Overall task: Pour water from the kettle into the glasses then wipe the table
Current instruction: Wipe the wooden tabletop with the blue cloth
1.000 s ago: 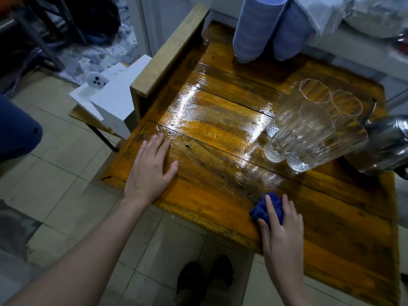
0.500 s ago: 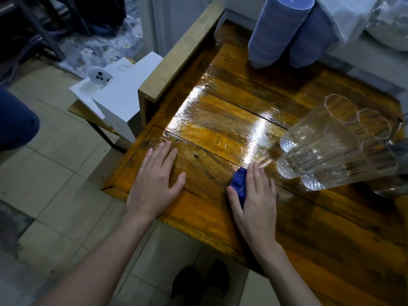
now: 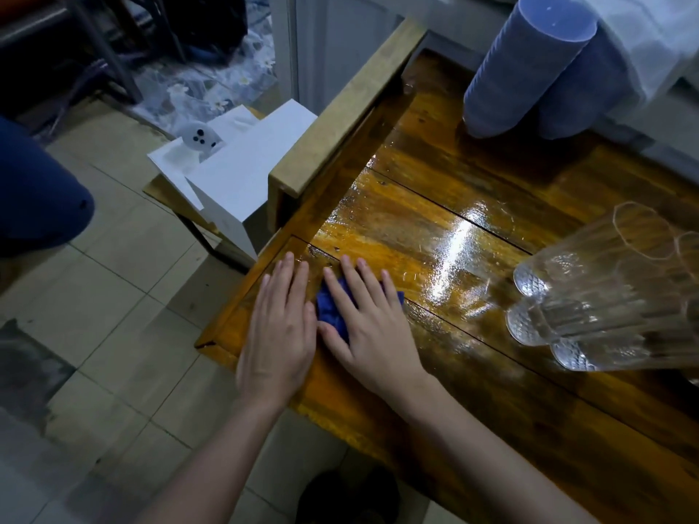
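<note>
Near the front left corner of the glossy brown plank table (image 3: 510, 206), a crumpled dark blue cloth (image 3: 333, 312) is pressed flat under the right hand (image 3: 372, 327), whose straight fingers are spread. The left hand (image 3: 278, 330) is laid palm-down just beside it, fingers held close together. Clear patterned glasses (image 3: 605, 293) are grouped at the table's right side, well apart from the cloth.

The right hand (image 3: 372, 327) covers most of the blue cloth (image 3: 332, 309). At 3 o'clock the glasses (image 3: 605, 296) are cut off by the edge, their count unclear. The table (image 3: 529, 429) is cropped at 4 o'clock.
</note>
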A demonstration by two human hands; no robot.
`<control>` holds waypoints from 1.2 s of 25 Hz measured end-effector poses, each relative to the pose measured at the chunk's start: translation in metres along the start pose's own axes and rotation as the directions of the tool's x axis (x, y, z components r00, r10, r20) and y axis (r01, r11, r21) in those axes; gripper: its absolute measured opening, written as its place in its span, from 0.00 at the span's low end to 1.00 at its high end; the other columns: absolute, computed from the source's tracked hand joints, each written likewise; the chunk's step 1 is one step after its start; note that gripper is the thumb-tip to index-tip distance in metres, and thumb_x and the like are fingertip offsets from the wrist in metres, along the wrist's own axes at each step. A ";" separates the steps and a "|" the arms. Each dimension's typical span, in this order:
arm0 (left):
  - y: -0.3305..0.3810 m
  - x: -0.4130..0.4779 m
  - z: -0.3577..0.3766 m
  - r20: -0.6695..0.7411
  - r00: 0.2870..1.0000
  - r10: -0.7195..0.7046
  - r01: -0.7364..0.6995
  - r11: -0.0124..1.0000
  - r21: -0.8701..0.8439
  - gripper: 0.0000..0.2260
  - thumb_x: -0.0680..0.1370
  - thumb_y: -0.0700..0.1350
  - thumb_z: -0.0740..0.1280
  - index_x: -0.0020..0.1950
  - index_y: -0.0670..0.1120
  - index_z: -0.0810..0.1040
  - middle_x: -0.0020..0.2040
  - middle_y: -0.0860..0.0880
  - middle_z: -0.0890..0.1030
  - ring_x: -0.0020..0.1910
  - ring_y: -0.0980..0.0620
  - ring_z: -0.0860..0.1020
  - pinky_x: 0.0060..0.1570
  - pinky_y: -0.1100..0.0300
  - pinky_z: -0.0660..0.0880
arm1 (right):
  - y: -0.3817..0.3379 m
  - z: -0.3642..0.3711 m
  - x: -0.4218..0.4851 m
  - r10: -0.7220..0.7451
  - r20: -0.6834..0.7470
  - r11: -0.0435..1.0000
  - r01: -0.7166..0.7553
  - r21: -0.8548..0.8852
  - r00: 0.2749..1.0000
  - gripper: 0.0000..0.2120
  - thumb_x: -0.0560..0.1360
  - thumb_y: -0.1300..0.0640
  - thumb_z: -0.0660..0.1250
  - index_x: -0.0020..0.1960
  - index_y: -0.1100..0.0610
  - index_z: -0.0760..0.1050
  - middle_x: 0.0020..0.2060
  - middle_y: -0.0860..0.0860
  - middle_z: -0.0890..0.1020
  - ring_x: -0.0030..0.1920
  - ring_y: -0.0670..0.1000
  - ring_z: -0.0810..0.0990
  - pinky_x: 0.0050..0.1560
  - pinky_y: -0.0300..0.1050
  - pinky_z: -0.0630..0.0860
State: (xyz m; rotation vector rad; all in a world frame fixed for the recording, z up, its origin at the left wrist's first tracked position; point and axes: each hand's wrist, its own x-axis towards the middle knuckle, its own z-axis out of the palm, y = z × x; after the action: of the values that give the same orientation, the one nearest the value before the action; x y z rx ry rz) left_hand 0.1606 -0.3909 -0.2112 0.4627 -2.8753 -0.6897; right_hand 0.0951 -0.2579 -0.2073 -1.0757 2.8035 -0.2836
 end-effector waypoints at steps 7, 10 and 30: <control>-0.003 0.001 0.006 0.039 0.999 0.025 -0.030 0.992 0.125 0.22 0.82 0.46 0.48 0.77 0.44 0.59 0.78 0.45 0.59 0.78 0.49 0.53 0.75 0.50 0.53 | 0.015 -0.002 0.035 0.058 -0.035 0.998 -0.057 0.021 0.998 0.30 0.80 0.37 0.47 0.79 0.47 0.51 0.79 0.55 0.51 0.78 0.56 0.45 0.77 0.56 0.41; -0.001 0.002 0.006 0.040 0.999 0.019 -0.025 0.989 0.144 0.23 0.82 0.46 0.49 0.77 0.45 0.59 0.78 0.45 0.59 0.78 0.49 0.53 0.75 0.50 0.54 | 0.014 -0.003 0.053 0.210 -0.078 0.977 -0.206 0.057 0.975 0.29 0.80 0.39 0.47 0.78 0.47 0.52 0.78 0.57 0.52 0.78 0.57 0.46 0.77 0.56 0.42; 0.002 0.002 0.005 0.038 0.998 0.046 -0.052 0.984 0.173 0.23 0.81 0.46 0.48 0.77 0.44 0.58 0.78 0.43 0.59 0.77 0.48 0.54 0.75 0.48 0.54 | 0.002 0.004 -0.078 0.380 -0.094 0.924 -0.372 0.092 0.920 0.28 0.80 0.38 0.50 0.77 0.47 0.56 0.78 0.53 0.53 0.78 0.55 0.46 0.75 0.59 0.46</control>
State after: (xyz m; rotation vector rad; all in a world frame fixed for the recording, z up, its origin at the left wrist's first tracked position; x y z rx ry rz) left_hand 0.1574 -0.3879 -0.2143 0.4038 -2.9818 -0.4444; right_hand 0.1523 -0.2049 -0.2077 -0.4990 2.9910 -0.4075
